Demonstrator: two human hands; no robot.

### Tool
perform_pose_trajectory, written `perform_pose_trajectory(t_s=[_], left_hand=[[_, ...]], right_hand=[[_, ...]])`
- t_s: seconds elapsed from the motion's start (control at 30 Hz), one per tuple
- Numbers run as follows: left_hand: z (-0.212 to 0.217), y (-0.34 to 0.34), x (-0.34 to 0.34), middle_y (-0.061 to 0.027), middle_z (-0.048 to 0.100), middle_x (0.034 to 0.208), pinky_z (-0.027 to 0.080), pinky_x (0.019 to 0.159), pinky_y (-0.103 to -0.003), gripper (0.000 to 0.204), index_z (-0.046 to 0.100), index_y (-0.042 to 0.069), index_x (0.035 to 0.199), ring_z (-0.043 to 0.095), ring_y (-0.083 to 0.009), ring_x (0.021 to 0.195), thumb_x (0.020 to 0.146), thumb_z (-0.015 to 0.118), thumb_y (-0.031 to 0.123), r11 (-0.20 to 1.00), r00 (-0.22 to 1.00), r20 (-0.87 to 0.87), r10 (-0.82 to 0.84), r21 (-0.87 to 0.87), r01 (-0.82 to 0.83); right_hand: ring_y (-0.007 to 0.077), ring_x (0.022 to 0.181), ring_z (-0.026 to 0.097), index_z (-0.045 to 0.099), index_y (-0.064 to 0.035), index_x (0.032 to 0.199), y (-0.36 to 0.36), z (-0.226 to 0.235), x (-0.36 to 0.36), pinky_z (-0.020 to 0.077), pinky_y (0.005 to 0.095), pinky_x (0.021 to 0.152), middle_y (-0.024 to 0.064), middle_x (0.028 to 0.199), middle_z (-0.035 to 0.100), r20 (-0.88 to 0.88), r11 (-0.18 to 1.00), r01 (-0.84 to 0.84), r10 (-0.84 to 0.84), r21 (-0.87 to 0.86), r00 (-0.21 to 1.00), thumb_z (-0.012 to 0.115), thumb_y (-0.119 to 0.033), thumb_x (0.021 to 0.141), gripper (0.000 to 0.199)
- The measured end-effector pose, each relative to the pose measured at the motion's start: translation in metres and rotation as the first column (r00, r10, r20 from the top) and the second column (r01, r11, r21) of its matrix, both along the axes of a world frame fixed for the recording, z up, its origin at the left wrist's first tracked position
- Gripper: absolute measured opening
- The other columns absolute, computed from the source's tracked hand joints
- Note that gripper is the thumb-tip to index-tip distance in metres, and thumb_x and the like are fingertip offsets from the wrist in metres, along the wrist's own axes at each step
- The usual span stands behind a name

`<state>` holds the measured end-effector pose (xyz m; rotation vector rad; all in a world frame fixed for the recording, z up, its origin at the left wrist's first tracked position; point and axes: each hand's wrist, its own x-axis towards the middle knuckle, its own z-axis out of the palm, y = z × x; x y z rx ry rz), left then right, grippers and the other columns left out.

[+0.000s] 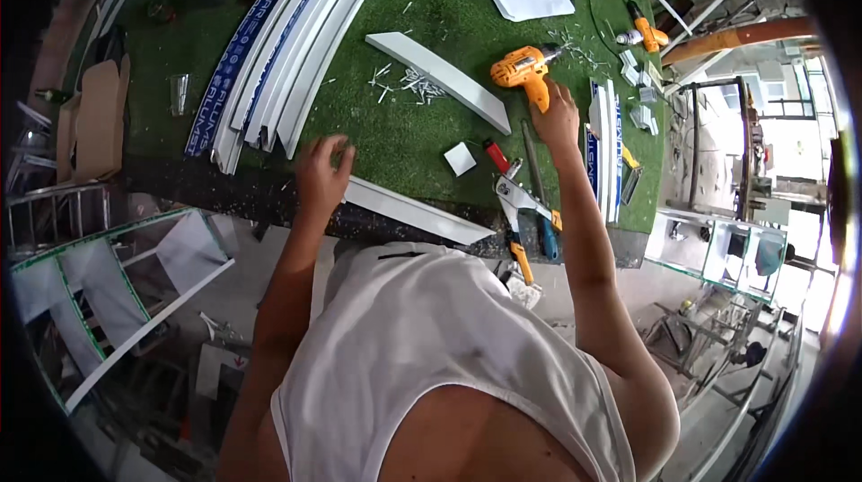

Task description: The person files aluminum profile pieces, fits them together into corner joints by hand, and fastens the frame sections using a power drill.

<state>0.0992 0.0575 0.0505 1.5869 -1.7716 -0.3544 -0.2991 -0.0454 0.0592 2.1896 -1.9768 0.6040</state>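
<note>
The right hand (558, 115) is wrapped round the handle of an orange drill (517, 69) above the green tabletop (386, 145), beside a pale bar (442, 79), while the left hand (325, 168), near a white strip (422, 212), curls loosely, holding what, if anything, I can't tell.

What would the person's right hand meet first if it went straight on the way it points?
Most likely the nearer orange drill: the right hand is at its handle, though depth makes firm contact uncertain.
</note>
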Motion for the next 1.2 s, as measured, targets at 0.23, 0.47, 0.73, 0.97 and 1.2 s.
perform_pose_trajectory(t_s=[0.23, 0.47, 0.73, 0.97, 1.2], left_hand=[[-0.033, -0.096, -0.099, -0.0094, 0.061, 0.091, 0.049, 0.068, -0.039, 0.017, 0.059, 0.007, 0.099, 0.059, -0.0277, 0.075, 0.083, 0.061, 0.013, 0.966, 0.858, 0.451, -0.245, 0.037, 0.257], [-0.030, -0.096, -0.098, -0.0100, 0.059, 0.086, 0.048, 0.067, -0.041, 0.009, 0.057, 0.008, 0.086, 0.058, -0.0301, 0.074, 0.078, 0.060, 0.009, 0.969, 0.855, 0.455, -0.248, 0.100, 0.227], [-0.032, -0.078, -0.080, -0.0095, 0.060, 0.080, 0.049, 0.062, -0.035, 0.016, 0.058, 0.008, 0.098, 0.059, -0.0281, 0.068, 0.082, 0.060, 0.007, 0.964, 0.879, 0.399, -0.261, 0.158, 0.215], [0.133, -0.003, -0.120, -0.0063, 0.061, 0.079, 0.048, 0.062, -0.024, 0.027, 0.057, 0.003, 0.113, 0.061, -0.0149, 0.070, 0.087, 0.058, 0.000, 0.765, 0.376, -0.870, -0.319, -0.001, 0.645], [0.213, 0.089, -0.071, -0.0116, 0.065, 0.085, 0.052, 0.070, -0.027, 0.028, 0.053, 0.002, 0.114, 0.064, -0.0190, 0.078, 0.087, 0.058, -0.001, 0.643, 0.098, -0.855, -0.509, -0.302, 0.703]], right_hand=[[0.0370, 0.058, 0.060, 0.061, -0.0056, 0.090, 0.215, 0.010, 0.029, 0.0499, 0.0424, 0.055, 0.0152, 0.077, 0.063, -0.057, 0.801, 0.144, -0.136, 0.581, 0.989, 0.062, -0.031, 0.078, 0.028], [0.0354, 0.057, 0.058, 0.055, 0.0009, 0.103, 0.214, 0.018, 0.003, 0.0472, 0.0393, 0.050, 0.0191, 0.081, 0.062, 0.292, 0.883, 0.090, -0.247, 0.461, 0.924, 0.055, -0.004, 0.076, 0.028], [0.0110, 0.058, 0.051, 0.057, 0.0073, 0.107, 0.233, 0.175, -0.044, 0.0385, 0.0210, 0.050, 0.0096, 0.076, 0.063, 0.933, 0.957, -0.202, -0.133, 0.209, 0.334, 0.079, -0.011, 0.069, 0.047], [0.0108, 0.059, 0.050, 0.062, 0.0016, 0.089, 0.275, 0.125, 0.056, 0.0394, 0.0202, 0.055, 0.0054, 0.073, 0.063, 0.984, 0.989, 0.126, 0.056, -0.078, 0.170, 0.081, -0.019, 0.070, 0.034], [0.0092, 0.048, 0.045, 0.057, -0.0008, 0.080, 0.298, 0.120, 0.186, 0.0351, 0.0196, 0.044, 0.0038, 0.062, 0.056, 0.993, 0.999, 0.007, 0.032, -0.031, -0.116, 0.073, -0.034, 0.079, 0.036]])
